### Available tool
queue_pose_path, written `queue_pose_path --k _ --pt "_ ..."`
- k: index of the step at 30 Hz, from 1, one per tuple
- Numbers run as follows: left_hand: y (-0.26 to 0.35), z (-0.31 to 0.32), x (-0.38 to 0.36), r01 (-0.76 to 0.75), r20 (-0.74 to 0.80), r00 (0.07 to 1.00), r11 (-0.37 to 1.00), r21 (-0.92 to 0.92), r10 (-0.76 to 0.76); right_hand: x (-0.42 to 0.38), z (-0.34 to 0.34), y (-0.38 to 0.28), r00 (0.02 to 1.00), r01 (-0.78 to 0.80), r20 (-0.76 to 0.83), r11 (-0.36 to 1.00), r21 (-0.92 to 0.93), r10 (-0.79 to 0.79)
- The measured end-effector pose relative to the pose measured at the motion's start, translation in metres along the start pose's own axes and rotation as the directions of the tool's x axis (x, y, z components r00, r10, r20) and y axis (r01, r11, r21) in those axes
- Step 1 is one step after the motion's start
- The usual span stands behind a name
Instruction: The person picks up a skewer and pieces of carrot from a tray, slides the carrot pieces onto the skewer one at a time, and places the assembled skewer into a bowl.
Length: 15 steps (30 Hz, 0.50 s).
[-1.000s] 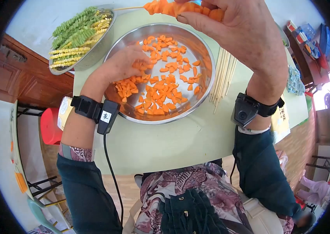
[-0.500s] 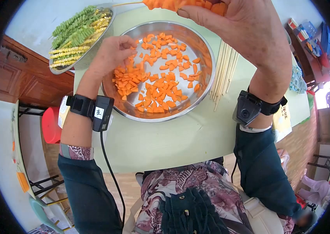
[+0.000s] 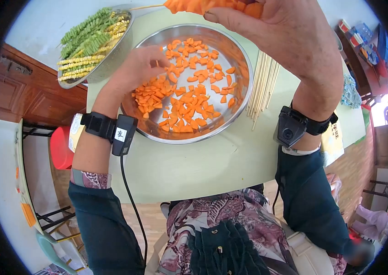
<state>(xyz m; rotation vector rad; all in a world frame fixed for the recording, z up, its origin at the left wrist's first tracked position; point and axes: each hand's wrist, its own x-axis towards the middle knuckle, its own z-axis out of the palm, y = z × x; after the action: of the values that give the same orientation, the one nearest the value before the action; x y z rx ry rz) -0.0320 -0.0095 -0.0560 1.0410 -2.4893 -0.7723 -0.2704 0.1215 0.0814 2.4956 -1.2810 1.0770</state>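
Observation:
My right hand is closed round a skewer of carrot pieces at the top edge of the view. The thin bare end of its stick points left, and the upper part of the hand is cut off. Over the left side of a steel basin, my left hand has its fingers curled together, with a carrot piece at the fingertips. Loose cut carrots lie spread in the basin, heaped thickest at the left below this hand.
Bare wooden skewers lie beside the basin on the right of the pale green table. At the upper left, a metal tray holds loaded green and yellow skewers. A red stool stands left of the table.
My left hand has shifted slightly right over the basin, and a carrot piece now shows at its fingertips. The carrot skewer and my right hand have moved a little left.

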Motion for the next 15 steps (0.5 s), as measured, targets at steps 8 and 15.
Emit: queue_pose_path --k 8,15 --pt "-0.003 0.009 0.0 -0.163 0.174 0.974 0.981 0.109 0.142 0.004 0.009 0.005 0.999 -0.03 0.017 0.997 -0.077 0.032" --pt "-0.006 0.002 0.001 -0.132 0.137 0.985 0.967 0.22 0.103 -0.001 0.002 -0.004 0.993 0.064 -0.096 0.998 -0.024 -0.066"
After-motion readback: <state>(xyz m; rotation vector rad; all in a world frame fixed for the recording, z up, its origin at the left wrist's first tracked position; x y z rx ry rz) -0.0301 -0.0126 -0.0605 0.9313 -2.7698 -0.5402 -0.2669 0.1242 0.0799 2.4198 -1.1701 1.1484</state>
